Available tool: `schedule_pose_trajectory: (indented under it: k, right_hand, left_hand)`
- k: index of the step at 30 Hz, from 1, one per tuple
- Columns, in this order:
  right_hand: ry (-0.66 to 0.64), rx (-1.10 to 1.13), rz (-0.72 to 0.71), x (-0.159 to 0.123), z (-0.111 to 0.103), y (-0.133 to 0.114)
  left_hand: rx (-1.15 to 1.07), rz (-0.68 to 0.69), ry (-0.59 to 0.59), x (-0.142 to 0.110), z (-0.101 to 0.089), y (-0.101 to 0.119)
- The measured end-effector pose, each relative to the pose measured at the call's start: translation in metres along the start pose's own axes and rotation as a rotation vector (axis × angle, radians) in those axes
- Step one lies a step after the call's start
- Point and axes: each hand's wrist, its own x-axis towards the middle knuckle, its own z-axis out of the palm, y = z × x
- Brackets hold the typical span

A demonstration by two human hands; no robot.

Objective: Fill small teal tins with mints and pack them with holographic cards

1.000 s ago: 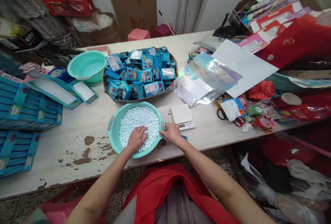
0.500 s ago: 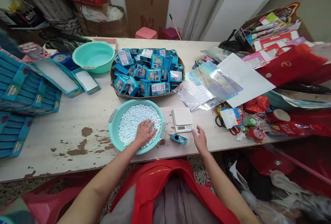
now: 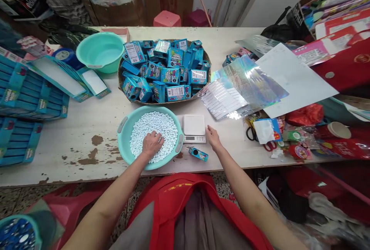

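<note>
My left hand (image 3: 152, 144) rests in the small white round candies (image 3: 167, 126) inside a turquoise basin (image 3: 122, 153). Its fingers are apart and bent, with the tips among the candies. At the right side of a white digital scale (image 3: 194, 126) is my right hand (image 3: 213, 138), fingers extended and nothing in its grasp; they seem to touch the scale's edge. The scale's plate is bare, and its left side sits against or very near the basin's handle. A small blue printed box (image 3: 198, 153) lies just in front of the scale, a dark round opening showing on it.
Behind the basin, a cardboard tray (image 3: 127, 95) holds several blue candy boxes. Another turquoise basin (image 3: 100, 51) stands back left, near stacked blue cartons (image 3: 31, 88). Clear plastic sheets (image 3: 251, 84), scissors (image 3: 252, 133) and wrappers lie on the right. A pink stool (image 3: 167, 19) stands beyond the table.
The scale has slid left toward the basin, with my right hand moving in against its side. My left hand has shifted left within the candies, its fingers more bent. The view has tilted down.
</note>
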Motion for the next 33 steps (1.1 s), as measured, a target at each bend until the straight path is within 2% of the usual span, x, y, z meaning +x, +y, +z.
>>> schedule_pose_trajectory:
  k: [3, 6, 8, 11, 14, 16, 18, 19, 21, 24, 27, 30, 33]
  right_hand:
    - [0.025, 0.042, -0.006, -0.029, -0.011, 0.004]
    - [-0.038, 0.061, -0.167, -0.071, -0.013, 0.016]
    - [-0.09, 0.04, -0.239, -0.096, -0.005, 0.022]
    - [-0.023, 0.061, -0.143, -0.116, 0.006, 0.021]
    - [0.079, 0.119, -0.05, -0.121, -0.001, 0.002]
    - [0.113, 0.149, -0.09, -0.123, -0.013, -0.022]
    - [0.112, 0.168, -0.199, -0.126, -0.023, -0.051]
    - [0.096, 0.163, -0.269, -0.127, -0.024, -0.066]
    - [0.041, 0.109, -0.428, -0.128, -0.017, -0.095]
    - [-0.056, -0.041, -0.646, -0.126, 0.014, -0.128]
    - [-0.144, -0.179, -0.772, -0.122, 0.052, -0.143]
    - [-0.175, -0.276, -0.823, -0.119, 0.078, -0.148]
    - [-0.164, -0.35, -0.838, -0.12, 0.087, -0.151]
  left_hand:
    - [-0.143, -0.127, 0.017, 0.005, 0.001, -0.003]
    - [-0.404, -0.361, 0.033, 0.016, -0.005, -0.007]
    - [-0.7, -0.541, 0.034, 0.022, -0.013, -0.01]
    - [-1.324, -0.709, 0.076, 0.024, -0.028, -0.013]
    - [-1.85, -0.763, 0.049, 0.023, -0.038, -0.015]
    - [-2.007, -0.896, -0.02, 0.025, -0.042, -0.013]
    - [-2.074, -1.03, -0.076, 0.028, -0.048, -0.011]
    - [-2.105, -1.053, -0.092, 0.03, -0.052, -0.009]
    - [-2.175, -0.996, -0.093, 0.031, -0.068, -0.003]
    - [-2.24, -0.795, -0.025, 0.029, -0.1, 0.011]
    - [-2.191, -0.621, 0.16, 0.025, -0.123, 0.028]
    - [-2.04, -0.598, 0.381, 0.023, -0.123, 0.038]
    - [-1.981, -0.614, 0.48, 0.023, -0.115, 0.038]
